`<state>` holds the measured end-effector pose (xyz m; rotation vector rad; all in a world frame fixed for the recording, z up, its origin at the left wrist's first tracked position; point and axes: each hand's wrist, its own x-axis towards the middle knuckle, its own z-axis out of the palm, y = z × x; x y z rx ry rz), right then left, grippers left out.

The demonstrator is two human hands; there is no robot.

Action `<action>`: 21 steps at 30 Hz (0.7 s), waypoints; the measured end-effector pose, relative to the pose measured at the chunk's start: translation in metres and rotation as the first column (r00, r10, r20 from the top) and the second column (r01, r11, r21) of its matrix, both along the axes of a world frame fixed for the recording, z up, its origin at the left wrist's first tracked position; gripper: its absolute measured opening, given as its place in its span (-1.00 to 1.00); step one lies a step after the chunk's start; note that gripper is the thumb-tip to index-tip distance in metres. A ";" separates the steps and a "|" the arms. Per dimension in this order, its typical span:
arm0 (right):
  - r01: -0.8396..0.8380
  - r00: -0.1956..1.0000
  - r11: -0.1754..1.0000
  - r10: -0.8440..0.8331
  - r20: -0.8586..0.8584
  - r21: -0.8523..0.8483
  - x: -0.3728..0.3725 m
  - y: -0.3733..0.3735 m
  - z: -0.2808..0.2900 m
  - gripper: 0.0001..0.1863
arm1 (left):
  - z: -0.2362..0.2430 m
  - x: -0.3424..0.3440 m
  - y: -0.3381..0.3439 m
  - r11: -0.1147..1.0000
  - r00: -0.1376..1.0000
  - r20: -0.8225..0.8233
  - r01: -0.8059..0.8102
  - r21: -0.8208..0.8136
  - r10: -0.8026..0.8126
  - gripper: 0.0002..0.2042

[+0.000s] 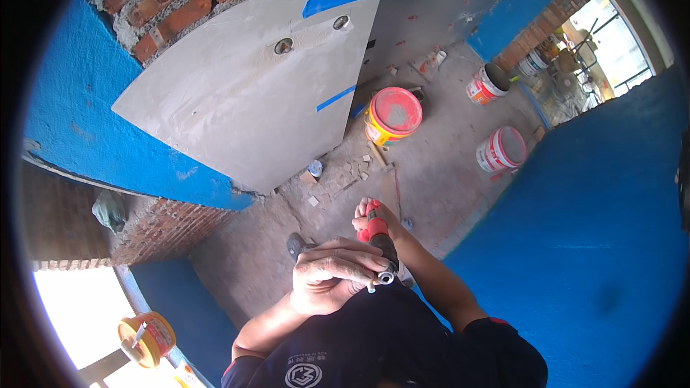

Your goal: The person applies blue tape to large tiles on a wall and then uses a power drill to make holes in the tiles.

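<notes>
In front of my chest I hold a red and black power drill [376, 224], its round metal nose turned back toward me. My right hand [388, 219] is closed around its red handle. Against the dark barrel lies my left hand [334, 273], its fingers curled and pressed together beside the nose. A short, pale metal pin [371, 288] pokes out below those fingertips and seems pinched by them. The inner side of the left hand is hidden.
A large grey-white wall panel [237, 79] with two round holes stands ahead left. On the dusty floor are a red-lidded yellow bucket [394, 116], white-red buckets [501, 149] and tile scraps [352, 172]. A blue wall [575, 230] rises at right; a yellow bucket [147, 339] sits lower left.
</notes>
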<state>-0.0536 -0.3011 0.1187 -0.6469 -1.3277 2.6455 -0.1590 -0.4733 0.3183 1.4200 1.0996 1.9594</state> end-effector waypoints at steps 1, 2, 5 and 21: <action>-0.020 1.000 1.000 0.020 -0.001 -0.012 -0.005 -0.002 0.004 -0.68 | 0.000 -0.001 -0.002 0.999 0.999 0.012 -0.034 -0.003 0.034 -0.92; -0.040 0.999 0.999 0.040 -0.003 -0.025 -0.009 -0.004 0.006 -0.68 | -0.001 -0.002 -0.004 0.998 0.997 0.025 -0.069 -0.006 0.069 -0.92; -0.080 0.997 0.990 0.078 -0.021 -0.118 -0.017 -0.006 0.002 -0.68 | -0.004 -0.009 -0.010 0.991 0.990 0.055 -0.131 0.012 0.130 -0.93; -0.204 0.979 0.976 0.204 -0.004 -0.081 -0.024 -0.011 -0.022 -0.73 | -0.029 -0.015 -0.041 0.956 0.933 0.219 -0.293 0.004 0.285 -0.92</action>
